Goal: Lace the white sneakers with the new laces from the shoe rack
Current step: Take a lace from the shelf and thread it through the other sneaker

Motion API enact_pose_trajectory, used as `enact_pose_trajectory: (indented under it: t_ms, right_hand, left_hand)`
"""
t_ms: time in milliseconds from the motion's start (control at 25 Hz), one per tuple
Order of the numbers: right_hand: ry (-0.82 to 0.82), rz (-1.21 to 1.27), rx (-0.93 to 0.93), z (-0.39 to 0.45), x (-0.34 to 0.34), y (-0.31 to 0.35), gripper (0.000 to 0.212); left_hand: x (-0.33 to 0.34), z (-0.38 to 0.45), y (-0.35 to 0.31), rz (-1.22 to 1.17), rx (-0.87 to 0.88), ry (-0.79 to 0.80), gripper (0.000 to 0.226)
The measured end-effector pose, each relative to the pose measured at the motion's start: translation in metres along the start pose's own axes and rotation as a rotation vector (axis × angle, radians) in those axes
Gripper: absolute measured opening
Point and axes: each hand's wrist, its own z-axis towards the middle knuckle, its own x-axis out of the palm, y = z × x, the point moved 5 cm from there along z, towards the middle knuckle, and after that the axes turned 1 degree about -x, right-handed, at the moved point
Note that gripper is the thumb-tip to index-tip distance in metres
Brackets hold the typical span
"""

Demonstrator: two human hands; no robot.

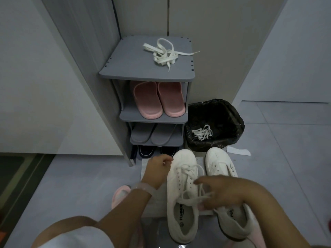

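Head view: we look down at a floor mat point(146, 169) in front of a grey shoe rack point(125, 68).
Left sneaker point(182, 194): white, on the mat, toe pointing far; a lace point(188, 169) is threaded through part of its eyelets, loose strands lying over the tongue.
Right sneaker point(223, 169): white, just right of the first, heel end partly hidden by our right arm; we can't tell if it is laced.
Left hand point(157, 167): fingers curled, touching the left side of the left sneaker near its toe; we can't tell whether it pinches a lace end.
Right hand point(220, 192): over the gap between the two sneakers, fingers curled round a loose lace strand at the left sneaker's opening.
New laces point(166, 52): loose white tangle on the rack's top shelf, right of centre.
Bin point(215, 108): black-bagged, right of the rack, far side of the sneakers; white laces point(202, 133) inside.
Rack shelves: pink slippers point(157, 99) upper, grey slippers point(154, 135) below, dark shoes point(146, 151) lowest.
Near left: pink slipper point(120, 194) on the floor.
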Motion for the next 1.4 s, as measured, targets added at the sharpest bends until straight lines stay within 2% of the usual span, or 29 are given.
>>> enact_pose_trajectory:
  t_ms: [40, 120, 160, 200, 320, 480, 560, 640, 760, 840, 920, 1000, 1120, 1400]
  right_hand:
    - [-0.147, 0.084, 0.007, -0.001, -0.013, -0.003, 0.053]
    - [-0.599, 0.202, 0.052, 0.007, -0.035, -0.011, 0.037]
    - [-0.759, 0.212, 0.109, 0.014, -0.036, -0.013, 0.037]
    - [-0.801, 0.219, 0.16, 0.024, -0.03, -0.013, 0.039]
    - [-0.579, 0.2, 0.239, 0.063, 0.011, -0.007, 0.055]
    - [-0.701, -0.096, 0.242, 0.065, 0.01, -0.004, 0.024]
    - [-0.628, -0.16, 0.158, 0.059, 0.012, 0.006, 0.018]
    - [-0.482, -0.195, 0.0, 0.051, 0.022, 0.023, 0.013]
    - [-0.319, -0.135, -0.08, 0.045, 0.026, 0.027, 0.03]
    - [-0.422, -0.026, -0.005, 0.05, 0.011, 0.01, 0.036]
    - [-0.688, 0.05, 0.088, 0.051, -0.007, -0.008, 0.022]
    - [-0.827, 0.15, 0.072, 0.053, -0.009, -0.011, 0.02]
    - [-0.782, 0.133, -0.019, 0.069, 0.008, -0.003, 0.024]
    - [-0.821, 0.2, 0.02, 0.082, 0.018, -0.006, 0.013]
  left_hand:
    - [0.006, 0.002, -0.003, 0.094, 0.055, 0.031, 0.022]
    - [0.019, 0.001, -0.01, 0.267, 0.155, 0.107, 0.024]
    - [0.025, 0.0, -0.012, 0.34, 0.195, 0.139, 0.025]
    - [0.03, 0.0, -0.014, 0.398, 0.225, 0.159, 0.026]
    - [0.033, 0.002, -0.017, 0.461, 0.272, 0.141, 0.022]
    - [0.031, 0.014, -0.011, 0.275, 0.154, 0.15, 0.017]
    - [0.03, 0.018, -0.009, 0.204, 0.089, 0.183, 0.016]
    - [0.029, 0.02, -0.009, 0.208, 0.085, 0.187, 0.014]
    - [0.027, 0.02, -0.011, 0.246, 0.138, 0.233, 0.011]
    - [0.027, 0.019, -0.012, 0.338, 0.21, 0.281, 0.011]
    - [0.027, 0.016, -0.014, 0.411, 0.259, 0.268, 0.009]
    - [0.029, 0.014, -0.015, 0.424, 0.274, 0.223, 0.009]
    - [0.029, 0.015, -0.013, 0.323, 0.24, 0.182, 0.008]
    - [0.026, 0.024, -0.016, 0.277, 0.187, 0.286, 0.011]
